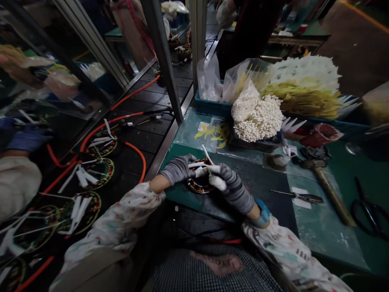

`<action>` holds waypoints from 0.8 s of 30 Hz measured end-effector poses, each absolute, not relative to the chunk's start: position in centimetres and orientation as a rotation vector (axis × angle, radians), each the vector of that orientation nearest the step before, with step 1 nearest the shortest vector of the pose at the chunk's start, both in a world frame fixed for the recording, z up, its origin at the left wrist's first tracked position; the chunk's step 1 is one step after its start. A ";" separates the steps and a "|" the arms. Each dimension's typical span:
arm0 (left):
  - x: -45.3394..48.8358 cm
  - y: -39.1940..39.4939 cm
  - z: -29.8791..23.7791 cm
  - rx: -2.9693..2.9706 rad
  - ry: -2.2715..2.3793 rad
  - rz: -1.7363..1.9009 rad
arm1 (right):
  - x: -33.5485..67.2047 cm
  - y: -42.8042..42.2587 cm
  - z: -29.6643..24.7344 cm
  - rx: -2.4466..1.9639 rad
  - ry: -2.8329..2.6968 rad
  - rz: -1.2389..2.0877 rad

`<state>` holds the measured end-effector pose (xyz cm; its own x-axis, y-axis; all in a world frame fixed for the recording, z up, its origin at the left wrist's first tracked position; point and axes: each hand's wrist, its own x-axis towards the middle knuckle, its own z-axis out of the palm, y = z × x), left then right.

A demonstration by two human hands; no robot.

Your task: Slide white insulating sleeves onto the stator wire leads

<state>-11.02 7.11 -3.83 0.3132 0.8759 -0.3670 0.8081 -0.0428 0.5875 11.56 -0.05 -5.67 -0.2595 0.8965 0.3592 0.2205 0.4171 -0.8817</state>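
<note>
Right hand: the gloved fingers (227, 172) are narrowed, seemingly pinching the end of a white sleeve (213, 168).
Left hand: the gloved hand (179, 168) curls at the ring's left edge – whether it grips ring or sleeve, I cannot tell.
Stator ring: the wound ring (201, 190) lies on the tabletop (261, 174) between both hands, partly hidden by them.
Sleeve axis: roughly crosswise over the ring, hand to hand – its outer end nearer the right fingers; a second sleeve (208, 154) slants up behind.
Just beyond: yellow pieces (212, 134) in clear bags, then a bundle of thin white tubes (258, 119).
Right side: screwdriver (306, 197), hammer (330, 190), scissors (369, 217).
Left side: more wound rings (99, 202) and orange cable (133, 116) on the conveyor (158, 132).
Co-worker: a blue-gloved hand (26, 138) at far left.
</note>
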 end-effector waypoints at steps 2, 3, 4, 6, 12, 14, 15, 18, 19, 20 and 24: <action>-11.2 7.1 -4.9 1.748 1.431 0.282 | 10.8 -0.1 -5.9 -1.028 -2.065 0.662; -11.2 6.9 -5.3 1.665 1.396 0.388 | 10.3 -0.2 -6.0 -1.076 -2.211 0.542; -11.2 6.6 -5.7 1.564 1.360 0.496 | 9.9 -0.4 -6.1 -1.127 -2.330 0.442; -11.1 5.5 -6.1 1.356 1.277 0.676 | 9.3 -1.0 -6.1 -1.189 -2.472 0.326; -10.3 1.9 -5.9 1.163 1.232 0.992 | 9.4 -3.8 -6.6 -1.206 -2.443 0.278; -10.2 1.2 -5.9 1.229 1.254 1.055 | 9.5 -4.6 -6.9 -1.230 -2.401 0.266; -10.2 1.0 -5.9 1.266 1.264 1.079 | 9.4 -4.9 -7.1 -1.250 -2.381 0.256; -10.1 0.6 -6.1 1.366 1.296 1.108 | 9.2 -5.5 -7.3 -1.293 -2.338 0.221; -10.1 0.5 -6.2 1.392 1.304 1.106 | 9.1 -5.7 -7.3 -1.305 -2.328 0.205; -10.1 0.3 -6.2 1.417 1.312 1.106 | 8.9 -5.8 -7.3 -1.314 -2.319 0.184; -10.6 -0.3 -6.6 1.523 1.320 1.083 | 8.3 -6.3 -7.2 -1.406 -2.322 0.146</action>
<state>-10.65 -0.27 -6.57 0.0768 0.9932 0.0875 0.2794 -0.1057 0.9543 8.32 -6.32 -7.23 -0.4004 0.8667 0.2976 0.8225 0.4831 -0.3004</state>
